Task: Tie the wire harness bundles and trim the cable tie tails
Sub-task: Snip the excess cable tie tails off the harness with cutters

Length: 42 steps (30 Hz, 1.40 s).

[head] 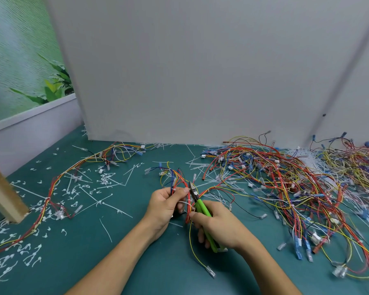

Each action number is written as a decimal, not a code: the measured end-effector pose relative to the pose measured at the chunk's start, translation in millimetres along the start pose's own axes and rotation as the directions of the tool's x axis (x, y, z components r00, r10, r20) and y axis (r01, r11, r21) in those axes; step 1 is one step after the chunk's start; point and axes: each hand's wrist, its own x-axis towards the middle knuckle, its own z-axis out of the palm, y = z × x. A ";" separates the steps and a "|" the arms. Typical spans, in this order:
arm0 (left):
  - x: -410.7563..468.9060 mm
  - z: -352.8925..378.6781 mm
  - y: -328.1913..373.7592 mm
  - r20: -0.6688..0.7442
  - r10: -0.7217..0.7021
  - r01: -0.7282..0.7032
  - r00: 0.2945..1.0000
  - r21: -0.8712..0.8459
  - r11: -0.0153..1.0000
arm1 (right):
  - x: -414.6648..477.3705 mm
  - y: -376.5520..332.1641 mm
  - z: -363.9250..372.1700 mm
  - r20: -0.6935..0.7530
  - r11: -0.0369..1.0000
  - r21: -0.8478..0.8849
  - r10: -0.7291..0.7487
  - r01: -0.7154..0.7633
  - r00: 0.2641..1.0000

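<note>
- Left hand grips a red wire bundle; right hand holds green-handled cutters.
- Tangled harness pile right; trimmed tie scraps litter green mat.

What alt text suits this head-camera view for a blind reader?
The left hand grips a red wire bundle while the right hand holds green-handled cutters near its white cable tie, over a green table strewn with wires and clippings.
</note>
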 end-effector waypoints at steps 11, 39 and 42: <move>-2.9 2.7 4.0 -0.007 -0.019 0.019 1.000 -0.015 1.000 | -2.3 -1.0 -2.6 -0.032 0.999 -0.040 -0.017 0.016 0.999; 0.0 -5.6 -0.3 0.091 -0.023 0.018 0.996 0.055 0.998 | -2.0 1.1 -0.2 -0.011 1.000 -0.009 -0.025 0.025 1.000; -0.9 -5.5 -0.9 0.097 -0.013 0.004 0.995 0.097 0.995 | -2.8 -0.1 -2.1 -0.015 1.000 -0.003 -0.031 0.031 0.999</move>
